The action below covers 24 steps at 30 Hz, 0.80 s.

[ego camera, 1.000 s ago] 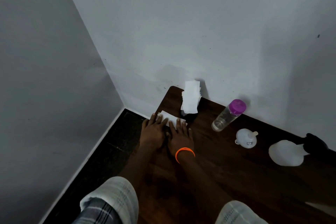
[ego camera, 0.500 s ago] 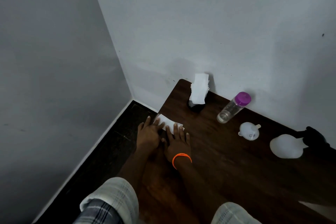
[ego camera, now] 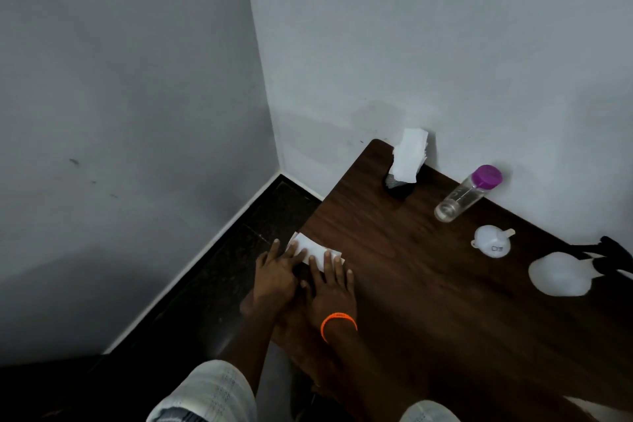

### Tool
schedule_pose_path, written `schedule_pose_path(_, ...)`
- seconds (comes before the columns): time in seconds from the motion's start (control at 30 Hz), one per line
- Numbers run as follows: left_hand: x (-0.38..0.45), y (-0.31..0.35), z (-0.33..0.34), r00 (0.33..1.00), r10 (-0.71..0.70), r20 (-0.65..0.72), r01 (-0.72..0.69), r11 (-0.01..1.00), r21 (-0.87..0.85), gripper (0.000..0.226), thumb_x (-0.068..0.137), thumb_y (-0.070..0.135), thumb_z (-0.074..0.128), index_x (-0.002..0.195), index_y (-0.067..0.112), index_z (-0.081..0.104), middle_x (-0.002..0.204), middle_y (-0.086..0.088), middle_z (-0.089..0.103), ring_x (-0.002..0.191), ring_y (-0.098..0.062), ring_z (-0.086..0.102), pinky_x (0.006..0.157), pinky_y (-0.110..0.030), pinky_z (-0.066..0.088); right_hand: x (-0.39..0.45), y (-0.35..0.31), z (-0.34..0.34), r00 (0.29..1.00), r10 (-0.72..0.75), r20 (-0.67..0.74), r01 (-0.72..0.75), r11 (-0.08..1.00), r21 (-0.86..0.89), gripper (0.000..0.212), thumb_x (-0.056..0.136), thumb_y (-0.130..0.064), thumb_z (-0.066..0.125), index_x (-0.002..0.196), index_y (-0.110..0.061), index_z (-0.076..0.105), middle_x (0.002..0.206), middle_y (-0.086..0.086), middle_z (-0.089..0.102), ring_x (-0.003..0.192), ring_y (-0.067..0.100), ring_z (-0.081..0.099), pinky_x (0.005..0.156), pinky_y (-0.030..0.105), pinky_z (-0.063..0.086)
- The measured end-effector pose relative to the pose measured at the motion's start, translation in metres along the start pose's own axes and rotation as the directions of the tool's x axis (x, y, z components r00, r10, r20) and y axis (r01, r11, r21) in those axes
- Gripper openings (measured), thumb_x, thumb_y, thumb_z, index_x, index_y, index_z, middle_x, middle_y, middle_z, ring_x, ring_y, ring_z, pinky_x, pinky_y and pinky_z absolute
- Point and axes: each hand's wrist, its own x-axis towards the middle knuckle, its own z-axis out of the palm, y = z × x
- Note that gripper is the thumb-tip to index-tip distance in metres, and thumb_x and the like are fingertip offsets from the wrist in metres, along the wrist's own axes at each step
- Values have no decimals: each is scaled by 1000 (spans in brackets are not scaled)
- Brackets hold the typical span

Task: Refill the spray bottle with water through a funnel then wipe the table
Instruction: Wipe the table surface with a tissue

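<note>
A white tissue (ego camera: 313, 250) lies flat at the left edge of the dark wooden table (ego camera: 428, 301). My left hand (ego camera: 275, 272) and my right hand (ego camera: 330, 288), with an orange wristband, press side by side on it with fingers spread. A clear bottle with a purple cap (ego camera: 467, 193) stands near the wall. The small white funnel (ego camera: 492, 241) rests on the table to its right. The white spray bottle (ego camera: 561, 272) with a black trigger head lies on its side at the far right.
A black holder with white tissues (ego camera: 406, 164) stands at the table's back corner against the wall. Dark floor (ego camera: 205, 301) drops away left of the table edge. White walls close in behind and to the left.
Both hands have slid the tissue toward me along the table's left edge, away from the tissue holder. The view has swung to the left.
</note>
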Motion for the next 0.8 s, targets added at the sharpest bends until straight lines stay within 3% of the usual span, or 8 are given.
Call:
schedule_pose_path(0.1,-25,-8,4,999,-52,10,52,998,-39,71,83,49,61,150,44,39,165,14,25,156,-24,9,116,-41,18,-19,-10,9,1000,-30,5,30,999,-13,57,97,-54,37,150,-35,44,159,5,40,147,28,37,119,45,3)
schedule_pose_path(0.23,-58,-22,16,994,-108,3,108,991,-75,73,73,50,55,145,44,47,161,14,34,154,-24,18,113,-43,25,-41,-23,19,996,-84,19,84,996,-14,59,94,-53,41,150,-33,46,160,5,39,148,28,35,118,48,12)
schedule_pose_path(0.37,-89,-33,25,988,-152,-2,150,981,-121,71,75,45,51,145,43,48,161,14,34,155,-24,16,113,-42,23,-63,-34,26,987,-152,47,153,988,-20,60,93,-53,45,150,-34,45,160,6,38,148,29,36,118,49,14)
schedule_pose_path(0.5,-117,-41,38,980,-194,-34,187,972,-140,66,78,48,33,140,43,55,155,12,44,152,-27,27,109,-44,30,-84,-36,36,977,-208,56,209,978,-17,61,94,-56,45,151,-36,42,162,4,36,150,28,32,118,51,16)
schedule_pose_path(0.8,-166,-17,62,983,-182,-37,174,971,-163,53,81,47,45,129,36,66,143,4,60,143,-31,42,101,-39,26,-138,-18,37,972,-230,47,232,972,-38,58,98,-53,39,154,-38,35,164,-1,29,151,23,27,117,52,19)
